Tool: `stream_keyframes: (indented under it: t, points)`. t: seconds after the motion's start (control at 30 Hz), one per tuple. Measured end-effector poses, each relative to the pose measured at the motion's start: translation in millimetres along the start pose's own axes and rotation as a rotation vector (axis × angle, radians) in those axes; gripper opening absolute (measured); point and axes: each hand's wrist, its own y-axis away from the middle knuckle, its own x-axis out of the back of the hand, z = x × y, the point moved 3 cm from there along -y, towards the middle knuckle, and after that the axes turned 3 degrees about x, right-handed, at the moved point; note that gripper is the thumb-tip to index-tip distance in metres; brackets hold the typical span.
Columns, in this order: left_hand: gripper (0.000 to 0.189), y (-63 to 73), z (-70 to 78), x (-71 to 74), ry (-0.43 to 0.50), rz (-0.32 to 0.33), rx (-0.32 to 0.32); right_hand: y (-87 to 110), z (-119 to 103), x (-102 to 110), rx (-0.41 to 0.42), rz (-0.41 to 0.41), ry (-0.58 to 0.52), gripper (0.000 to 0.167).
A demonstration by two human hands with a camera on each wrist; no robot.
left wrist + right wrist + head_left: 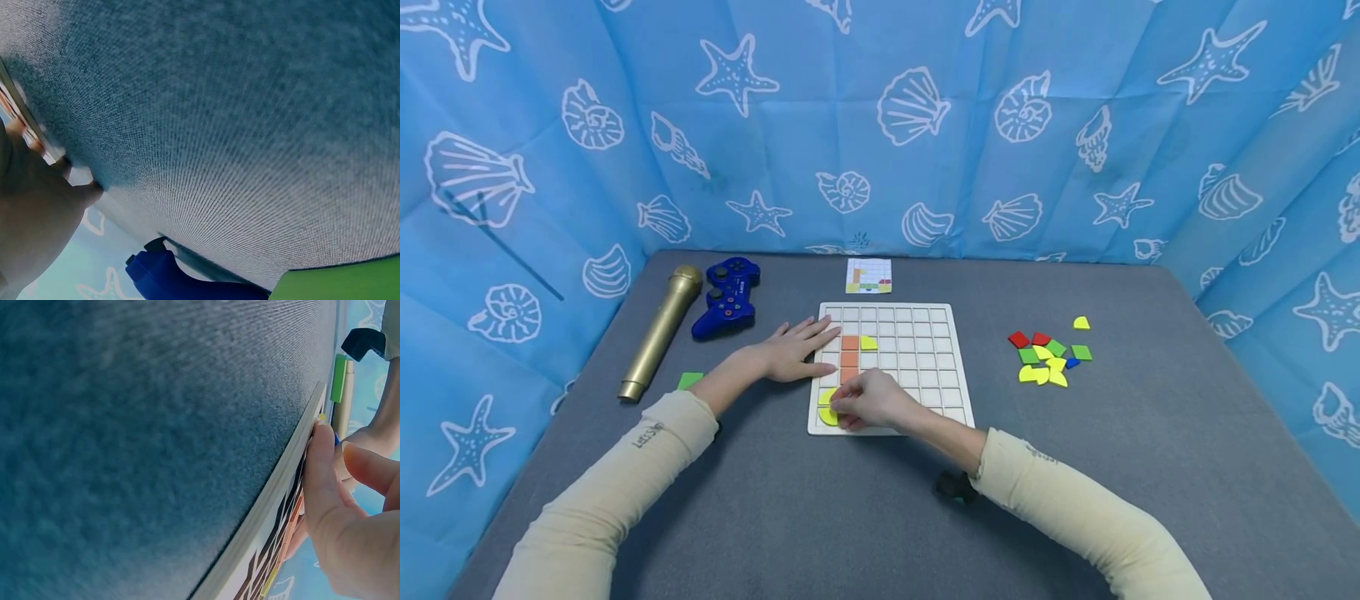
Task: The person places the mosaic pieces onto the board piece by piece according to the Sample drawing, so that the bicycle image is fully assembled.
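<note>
A white grid board (925,360) lies on the table, with a column of orange square tiles (849,358) and a yellow quarter-circle tile (868,342) beside the top one. My left hand (790,350) rests spread over the board's left edge. At the lower left corner, the right hand (876,400) touches the yellow rounded tiles (827,417). In the right wrist view its index finger (322,469) reaches straight to the board beside a sliver of yellow, with the thumb (369,469) apart from it. The right fingers partly cover these tiles in the head view.
A pattern card (868,276) lies behind the board. Loose red, green, yellow and blue tiles (1045,360) are scattered to the right. At left are a gold microphone (662,333), a blue game controller (728,297) and a green piece (689,380) by the left forearm.
</note>
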Motion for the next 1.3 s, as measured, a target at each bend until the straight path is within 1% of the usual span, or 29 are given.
stream_keyframes:
  t: [0.27, 0.6, 0.7, 0.83, 0.97, 1.23, 1.3]
  points:
    - [0.075, -1.7, -1.1, -1.3, -0.008, -0.003, 0.006, 0.2, 2, 0, 0.026, -0.008, -0.021, 0.016]
    - [0.076, -2.9, -3.4, -2.9, 0.001, -0.004, 0.003, 0.2, 6, 2, -0.018, 0.015, -0.051, 0.018]
    - [0.076, -5.9, -7.1, -5.3, 0.005, -0.001, 0.006, 1.8, 7, 3, -0.025, 0.002, -0.075, 0.018]
    - [0.077, -9.2, -12.0, -7.9, 0.008, 0.006, 0.01, 3.5, 8, 2, -0.034, -0.038, -0.122, 0.019]
    - [0.077, -10.1, -12.6, -8.3, 0.005, 0.01, 0.007, 4.8, 8, 0, -0.038, -0.066, -0.165, 0.021]
    - [0.076, -10.9, -11.8, -8.3, 0.012, 0.008, 0.006, 7.7, 8, 0, -0.042, -0.069, -0.214, 0.022]
    - [0.076, -10.2, -10.9, -7.7, 0.013, 0.008, 0.004, 8.3, 9, 0, -0.051, -0.089, -0.254, 0.023]
